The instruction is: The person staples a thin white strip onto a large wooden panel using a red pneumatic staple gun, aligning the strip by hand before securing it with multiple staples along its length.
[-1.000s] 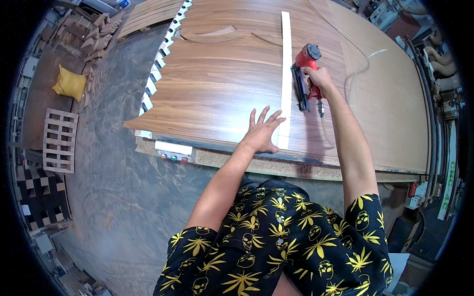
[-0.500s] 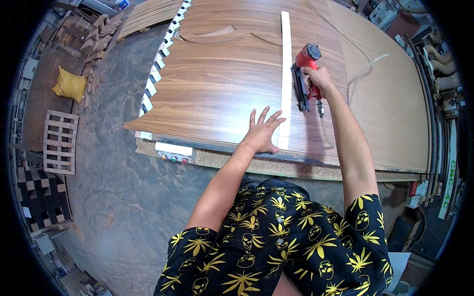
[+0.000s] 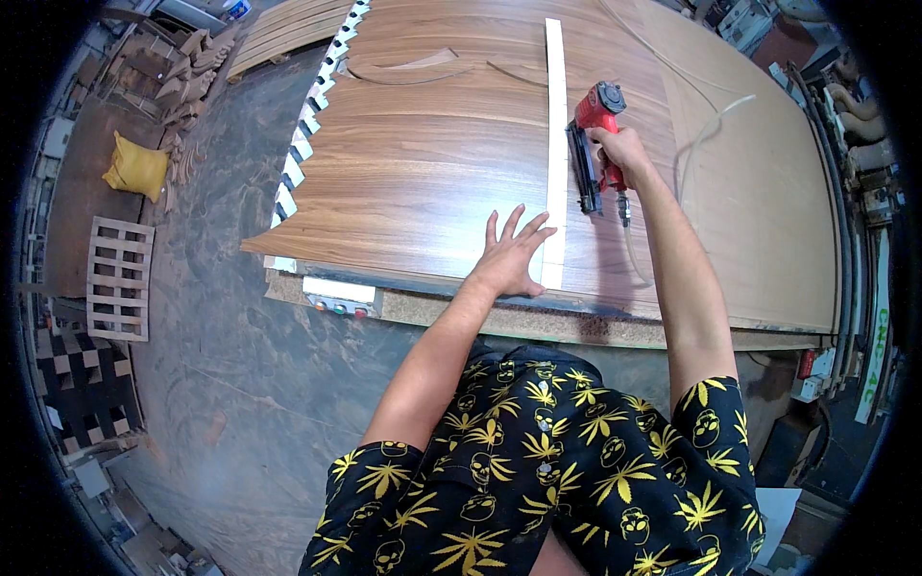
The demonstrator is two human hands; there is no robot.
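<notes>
My right hand (image 3: 622,154) is wrapped round the grip of a red and black pneumatic nail gun (image 3: 587,173), held just right of a long white strip (image 3: 556,125). That strip runs from the near edge of the wood-grain panel (image 3: 423,163) toward its far side. Spread fingers of my left hand (image 3: 509,254) lie on the panel near its front edge, with the fingertips and thumb at the strip's near end. An air hose (image 3: 634,254) hangs from the fitting under the gun's handle. Whether the gun's nose touches the panel I cannot tell.
A white notched strip (image 3: 305,130) borders the panel's left side. Thin curved offcuts (image 3: 413,67) lie farther back. A control box with buttons (image 3: 339,297) hangs at the front edge. On the left are a yellow sack (image 3: 136,165) and a slatted pallet (image 3: 119,278).
Both hands and the nail gun stay practically where they were. The view has shifted very slightly.
</notes>
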